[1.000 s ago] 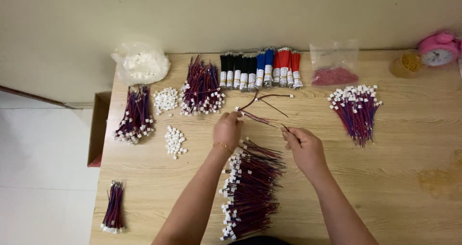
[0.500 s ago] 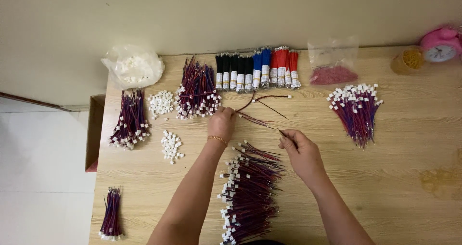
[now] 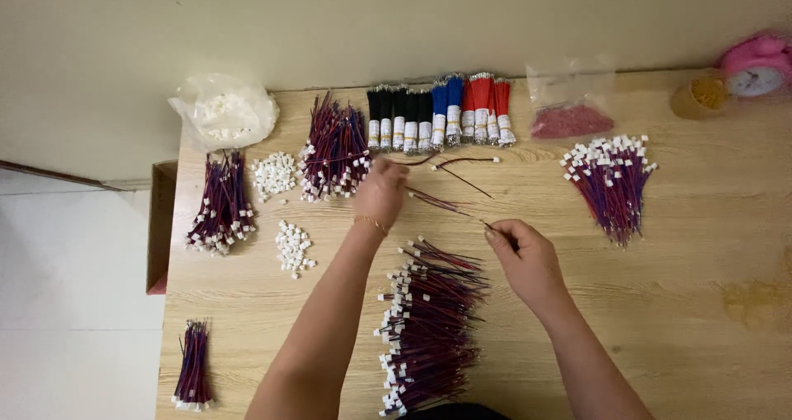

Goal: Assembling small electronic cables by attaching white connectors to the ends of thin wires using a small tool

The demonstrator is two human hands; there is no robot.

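Near the middle of the wooden table (image 3: 709,247), the left hand (image 3: 381,191) and the right hand (image 3: 521,253) stretch a thin red-and-dark wire pair (image 3: 441,203) between them. The left fingers are closed around one end; the right thumb and forefinger pinch the other end narrowly. The wire looks very light, limp and springy, so it would sag or curl if gripped mid-length; the ends seem the surest holds. Between the forearms, toward the near edge, lies a heap of finished wires (image 3: 429,325) with white plugs. Loose white connectors (image 3: 294,247) sit to the left, and bundled black, blue and red wires (image 3: 437,115) line the far edge.
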